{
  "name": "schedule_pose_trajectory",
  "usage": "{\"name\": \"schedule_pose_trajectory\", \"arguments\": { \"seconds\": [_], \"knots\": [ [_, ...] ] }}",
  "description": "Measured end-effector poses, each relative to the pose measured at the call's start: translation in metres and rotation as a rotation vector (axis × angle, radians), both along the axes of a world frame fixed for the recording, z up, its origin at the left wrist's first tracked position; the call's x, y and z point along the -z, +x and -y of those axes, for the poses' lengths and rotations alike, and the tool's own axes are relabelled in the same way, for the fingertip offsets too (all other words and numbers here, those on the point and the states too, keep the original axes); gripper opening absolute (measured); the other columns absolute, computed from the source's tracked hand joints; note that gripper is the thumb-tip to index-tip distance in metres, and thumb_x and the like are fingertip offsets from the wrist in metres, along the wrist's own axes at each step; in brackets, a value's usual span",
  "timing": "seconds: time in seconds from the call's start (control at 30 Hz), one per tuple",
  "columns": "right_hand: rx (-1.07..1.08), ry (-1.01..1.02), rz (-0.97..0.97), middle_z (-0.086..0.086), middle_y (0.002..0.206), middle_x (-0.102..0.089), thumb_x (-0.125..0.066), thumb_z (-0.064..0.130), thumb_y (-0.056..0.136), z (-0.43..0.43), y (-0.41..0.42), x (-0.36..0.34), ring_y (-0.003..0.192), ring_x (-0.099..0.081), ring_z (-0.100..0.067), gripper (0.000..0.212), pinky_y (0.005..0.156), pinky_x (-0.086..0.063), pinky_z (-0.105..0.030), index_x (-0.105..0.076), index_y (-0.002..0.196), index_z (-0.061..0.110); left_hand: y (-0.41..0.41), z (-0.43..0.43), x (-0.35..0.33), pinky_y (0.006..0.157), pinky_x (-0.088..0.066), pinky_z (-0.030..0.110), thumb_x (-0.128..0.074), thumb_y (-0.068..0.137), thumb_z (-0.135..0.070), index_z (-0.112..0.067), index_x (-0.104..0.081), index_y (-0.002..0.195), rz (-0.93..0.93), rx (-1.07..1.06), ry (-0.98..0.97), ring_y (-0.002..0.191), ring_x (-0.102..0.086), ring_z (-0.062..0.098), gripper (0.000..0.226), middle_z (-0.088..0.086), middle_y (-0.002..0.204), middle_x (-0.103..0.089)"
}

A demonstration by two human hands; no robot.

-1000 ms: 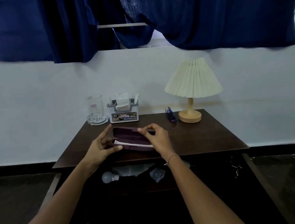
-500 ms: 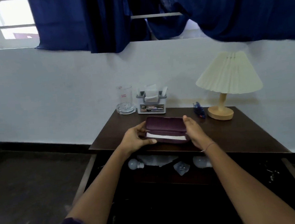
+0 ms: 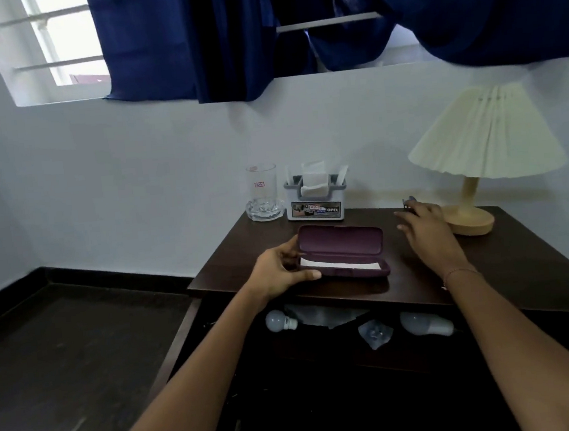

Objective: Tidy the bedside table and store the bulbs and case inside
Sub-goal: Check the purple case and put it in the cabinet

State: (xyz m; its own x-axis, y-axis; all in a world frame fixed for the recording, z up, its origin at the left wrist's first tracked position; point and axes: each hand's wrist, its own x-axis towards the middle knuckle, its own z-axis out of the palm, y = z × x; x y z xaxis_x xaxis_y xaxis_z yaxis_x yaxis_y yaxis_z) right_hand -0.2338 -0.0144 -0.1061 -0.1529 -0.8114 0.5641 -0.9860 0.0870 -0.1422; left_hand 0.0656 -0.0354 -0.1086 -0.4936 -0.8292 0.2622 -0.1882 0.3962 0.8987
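Note:
A purple hard case point(image 3: 343, 249) stands open on the dark wooden bedside table point(image 3: 507, 264), with a white cloth inside. My left hand point(image 3: 279, 272) grips the case's left end. My right hand point(image 3: 427, 228) hovers open to the right, its fingers over a small blue object point(image 3: 409, 201) beside the lamp base. Below the tabletop, the open compartment holds a white bulb point(image 3: 278, 320) on the left and another bulb point(image 3: 423, 323) on the right, with crumpled plastic point(image 3: 376, 334) between them.
At the back of the table stand a glass mug point(image 3: 263, 193), a grey napkin holder point(image 3: 315, 195) and a lamp with a pleated cream shade point(image 3: 486, 135). Blue curtains point(image 3: 225, 31) hang above. Dark floor lies to the left.
My right hand has let go of the case and moved right toward the lamp base. The lid now stands fully open. The view has shifted left.

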Motion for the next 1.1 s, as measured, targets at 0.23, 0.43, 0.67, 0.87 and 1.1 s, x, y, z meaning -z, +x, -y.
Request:
{"name": "schedule_pose_trajectory", "arguments": {
  "seconds": [0.23,0.43,0.67,0.87,1.1],
  "knots": [
    [0.051,0.164,0.018,-0.009,0.151,-0.029,-0.044,0.011,0.094,0.003,-0.002,-0.001,0.136,-0.025,-0.035,0.042,0.116,-0.016,-0.039,-0.044,0.136,0.01,-0.001,-0.002,-0.002,0.088,-0.05,0.017,-0.081,0.065,-0.007,-0.039,-0.049,0.124,-0.007,-0.017,0.002,0.089,-0.064,0.007,0.075,0.001,0.107,-0.071],
    [0.076,0.21,0.093,-0.013,0.153,-0.027,-0.04,0.005,0.094,0.004,-0.004,0.001,0.133,-0.033,-0.036,0.038,0.114,-0.026,-0.039,-0.049,0.132,0.004,-0.001,-0.001,-0.002,0.09,-0.05,0.021,-0.082,0.065,-0.01,-0.048,-0.047,0.117,0.003,-0.027,-0.008,0.095,-0.065,0.014,0.073,0.003,0.109,-0.071],
    [0.117,0.196,0.115,-0.017,0.146,-0.035,-0.04,-0.004,0.09,0.004,-0.002,-0.001,0.121,-0.047,-0.035,0.036,0.104,-0.039,-0.038,-0.056,0.122,-0.003,-0.002,0.001,0.0,0.089,-0.049,0.019,-0.082,0.064,-0.009,-0.053,-0.046,0.114,-0.014,-0.037,0.004,0.094,-0.065,0.013,0.076,0.0,0.102,-0.071],
    [0.105,0.081,0.064,-0.019,0.124,-0.048,-0.04,-0.011,0.087,-0.001,-0.001,-0.004,0.106,-0.052,-0.032,0.038,0.092,-0.045,-0.035,-0.057,0.12,0.0,0.0,0.004,0.0,0.094,-0.047,0.022,-0.084,0.063,-0.016,-0.03,-0.031,0.143,0.038,-0.094,0.04,0.1,-0.065,0.016,0.097,0.006,0.108,-0.069],
    [0.015,-0.107,0.205,-0.015,0.114,-0.058,-0.068,0.009,0.078,-0.018,0.01,-0.007,0.104,-0.055,-0.028,0.038,0.089,-0.042,-0.031,-0.061,0.116,0.002,0.001,-0.001,-0.002,0.102,-0.045,0.032,-0.085,0.061,-0.02,-0.041,-0.031,0.14,0.04,-0.102,0.039,0.102,-0.065,0.022,0.098,0.012,0.101,-0.069]
  ]
}}
